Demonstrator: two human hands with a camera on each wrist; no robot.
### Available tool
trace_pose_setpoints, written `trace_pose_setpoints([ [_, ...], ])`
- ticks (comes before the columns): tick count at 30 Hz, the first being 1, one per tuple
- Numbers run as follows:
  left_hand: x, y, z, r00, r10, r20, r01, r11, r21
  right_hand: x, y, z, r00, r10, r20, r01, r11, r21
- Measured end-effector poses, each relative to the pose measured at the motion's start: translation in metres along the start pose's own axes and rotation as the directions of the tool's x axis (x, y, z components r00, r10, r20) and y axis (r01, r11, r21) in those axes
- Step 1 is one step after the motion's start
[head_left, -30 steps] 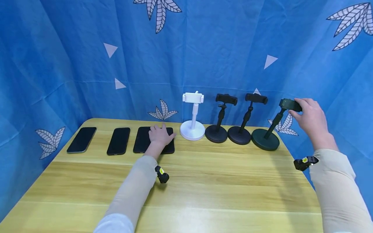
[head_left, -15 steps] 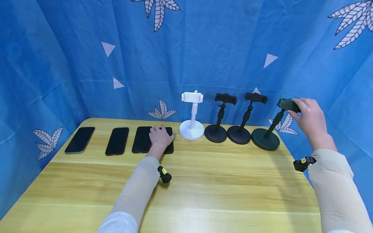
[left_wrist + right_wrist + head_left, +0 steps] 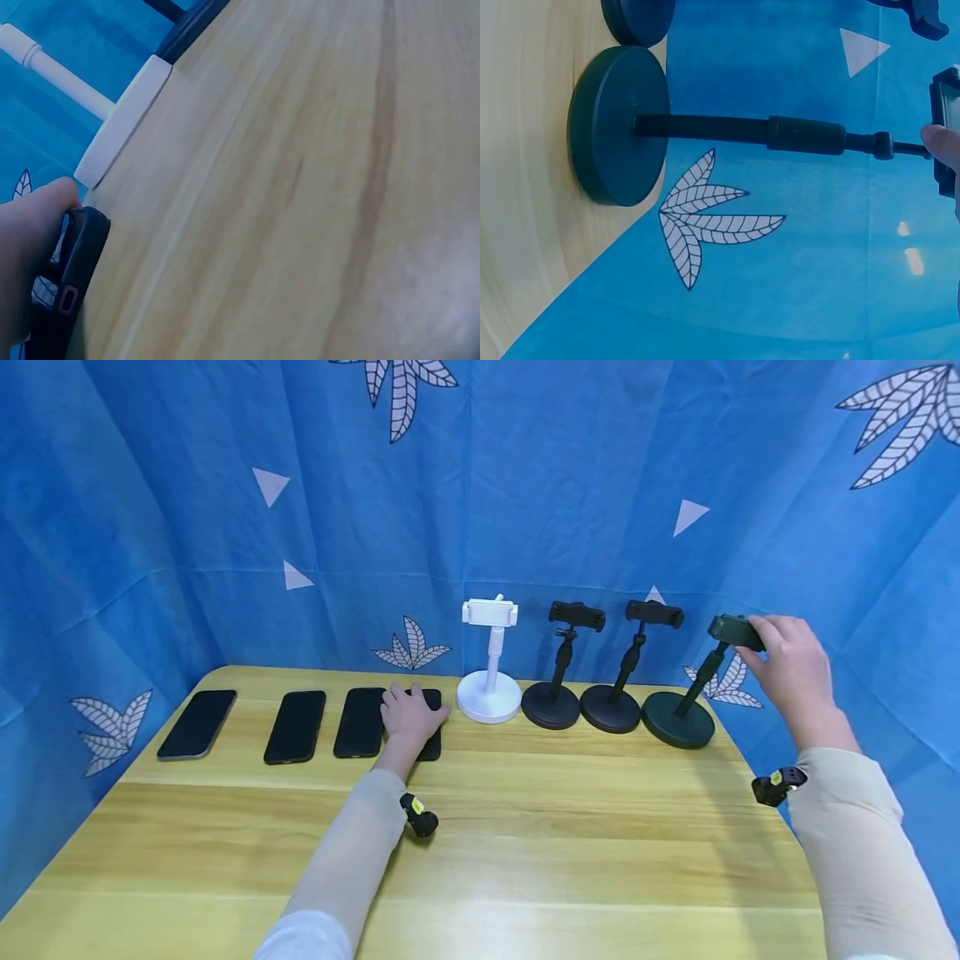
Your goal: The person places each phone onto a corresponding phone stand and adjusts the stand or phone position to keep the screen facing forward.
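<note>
My left hand (image 3: 411, 714) lies over the rightmost black smartphone (image 3: 432, 746), gripping it across its width with the thumb at the right side. The palm and fingers cover much of its face. In the left wrist view the thumb (image 3: 41, 217) is by the phone's dark edge, which has a small pink-rimmed opening. My right hand (image 3: 795, 672) pinches the clamp head (image 3: 735, 631) of the dark green phone stand, whose round base (image 3: 678, 722) rests on the table. The stand's post (image 3: 806, 135) leans toward that hand, thumb on the clamp in the right wrist view.
Three more smartphones lie left of my left hand: one close by (image 3: 360, 722), one in the middle (image 3: 296, 727), one far left (image 3: 197, 724). A white stand (image 3: 489, 697) and two black stands (image 3: 551, 706) (image 3: 611, 710) line the table's back edge before a blue curtain (image 3: 585, 485).
The left hand's fingers have drawn in around the rightmost smartphone. The right hand keeps hold of the green stand's clamp. The whole head view has shifted slightly.
</note>
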State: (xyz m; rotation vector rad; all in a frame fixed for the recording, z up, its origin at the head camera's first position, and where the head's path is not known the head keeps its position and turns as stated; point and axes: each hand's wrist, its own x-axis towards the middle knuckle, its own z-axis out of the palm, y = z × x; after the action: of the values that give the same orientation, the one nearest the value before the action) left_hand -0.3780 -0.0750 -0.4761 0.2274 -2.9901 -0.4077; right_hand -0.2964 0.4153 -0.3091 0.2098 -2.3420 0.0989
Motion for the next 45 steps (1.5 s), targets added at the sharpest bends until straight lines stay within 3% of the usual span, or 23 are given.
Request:
trace_pose_setpoints([
  [7,-0.007,-0.001,-0.010,0.994,0.025,-0.104,-0.037,0.992,-0.117,-0.001,-0.001,0.001,1.000,-0.004,-0.010,0.004,1.000,-0.012],
  [14,-0.014,0.003,-0.026,0.989,0.032,-0.142,-0.060,0.979,-0.197,0.000,-0.001,0.002,1.000,0.005,0.007,-0.005,1.000,-0.023],
  [29,-0.030,0.002,-0.037,0.966,0.057,-0.253,-0.118,0.965,-0.234,0.001,-0.005,0.000,1.000,-0.010,0.020,0.011,0.999,-0.044],
  [39,-0.039,0.001,-0.041,0.933,0.103,-0.344,-0.189,0.955,-0.227,0.000,-0.007,0.003,1.000,-0.012,0.003,0.013,0.999,-0.052],
  [45,-0.045,0.005,-0.047,0.899,0.154,-0.411,-0.256,0.945,-0.205,-0.001,-0.006,0.004,1.000,-0.018,-0.025,0.016,0.997,-0.072],
])
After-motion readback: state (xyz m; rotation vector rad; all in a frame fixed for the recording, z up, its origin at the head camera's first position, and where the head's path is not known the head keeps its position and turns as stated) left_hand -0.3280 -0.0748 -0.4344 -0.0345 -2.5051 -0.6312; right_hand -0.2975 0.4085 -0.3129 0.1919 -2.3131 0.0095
